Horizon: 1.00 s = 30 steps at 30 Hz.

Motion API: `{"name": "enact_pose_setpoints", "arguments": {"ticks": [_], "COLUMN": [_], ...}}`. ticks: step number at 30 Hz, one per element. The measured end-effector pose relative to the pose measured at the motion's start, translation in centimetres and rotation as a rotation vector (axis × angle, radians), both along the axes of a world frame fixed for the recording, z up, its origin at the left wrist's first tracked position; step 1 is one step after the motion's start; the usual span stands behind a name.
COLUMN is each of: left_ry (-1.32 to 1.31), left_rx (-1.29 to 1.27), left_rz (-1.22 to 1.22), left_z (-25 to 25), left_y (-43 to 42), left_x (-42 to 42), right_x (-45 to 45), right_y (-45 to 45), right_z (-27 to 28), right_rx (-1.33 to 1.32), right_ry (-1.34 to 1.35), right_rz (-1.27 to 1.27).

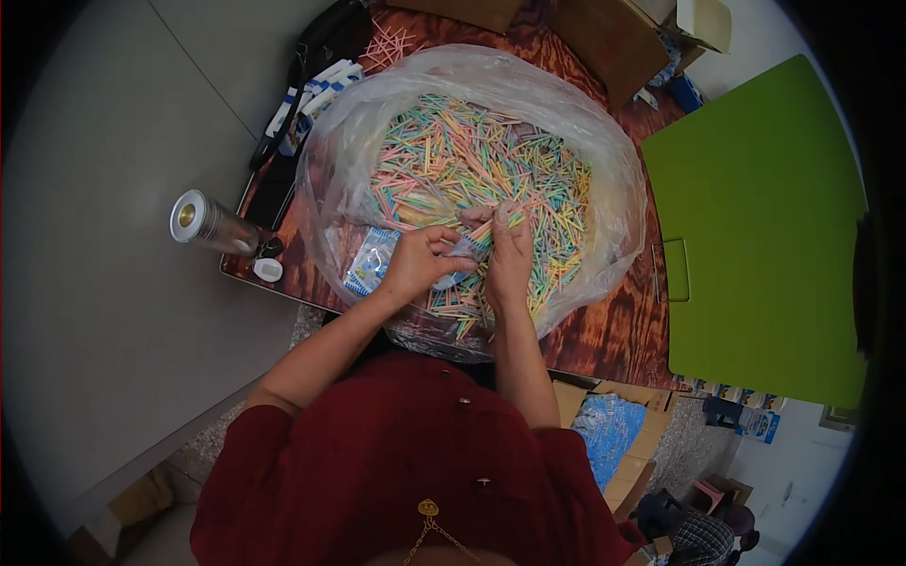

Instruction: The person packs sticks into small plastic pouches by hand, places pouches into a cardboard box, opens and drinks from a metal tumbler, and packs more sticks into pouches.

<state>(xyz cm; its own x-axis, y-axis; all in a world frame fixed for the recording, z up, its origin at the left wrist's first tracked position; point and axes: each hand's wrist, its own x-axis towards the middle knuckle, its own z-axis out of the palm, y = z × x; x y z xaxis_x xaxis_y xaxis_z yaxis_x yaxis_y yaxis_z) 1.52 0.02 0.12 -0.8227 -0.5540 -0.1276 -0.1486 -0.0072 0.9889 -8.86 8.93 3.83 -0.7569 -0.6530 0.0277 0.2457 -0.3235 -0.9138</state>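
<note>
A large clear plastic bag [330,179] lies open, its rim spread wide around a heap of thin pastel sticks [453,151] in pink, yellow, green and blue. Over the near part of the heap, my right hand [511,264] is closed round a small bundle of sticks [485,232], whose ends point up. My left hand [415,267] pinches a small clear plastic packet [464,249] at the lower end of that bundle; the fingers partly hide how far the sticks sit inside it. Blue-and-white printed packets [371,258] lie just left of my left hand.
The bag rests on a dark red wood-grain table [604,330]. A metal tin [212,223] and a small white device [268,270] are at the left edge. Loose pink sticks [387,45] lie at the back. A green board [755,236] stands right; cardboard boxes [604,42] are behind.
</note>
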Motion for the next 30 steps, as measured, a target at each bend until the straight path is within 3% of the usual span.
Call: {"name": "enact_pose_setpoints", "arguments": {"ticks": [4,8,10,11,13,17,19,30], "left_ry": [0.036,0.064,0.164,0.163,0.124,0.211,0.245,0.281], "left_rx": [0.3,0.281,0.531,0.531,0.604,0.74,0.998,0.689], "left_rz": [-0.06,-0.022,-0.094,-0.094,-0.135,-0.121,-0.156,-0.189], "left_z": [0.6,0.9,0.5,0.2,-0.3,-0.6,-1.4,-1.6], "left_y": [-0.4,-0.1,-0.4,-0.5,-0.8,-1.0,-1.5,-0.5], "left_x": [0.0,-0.2,-0.4,-0.5,-0.4,-0.4,-0.5,-0.8], "right_x": [-0.5,-0.7,-0.8,-1.3,-2.7,-5.0,-5.3,-2.9], "right_y": [0.7,1.0,1.3,1.4,1.9,4.2,4.6,1.7], "right_z": [-0.5,-0.1,1.2,0.8,-0.4,-0.5,-1.1,0.1], "right_rx": [0.127,0.221,0.326,0.326,0.032,0.208,0.219,-0.046], "right_ry": [0.035,0.155,0.096,0.096,-0.147,-0.033,0.012,-0.221], "right_rz": [0.071,0.174,0.134,0.133,0.076,-0.041,-0.074,-0.092]}}
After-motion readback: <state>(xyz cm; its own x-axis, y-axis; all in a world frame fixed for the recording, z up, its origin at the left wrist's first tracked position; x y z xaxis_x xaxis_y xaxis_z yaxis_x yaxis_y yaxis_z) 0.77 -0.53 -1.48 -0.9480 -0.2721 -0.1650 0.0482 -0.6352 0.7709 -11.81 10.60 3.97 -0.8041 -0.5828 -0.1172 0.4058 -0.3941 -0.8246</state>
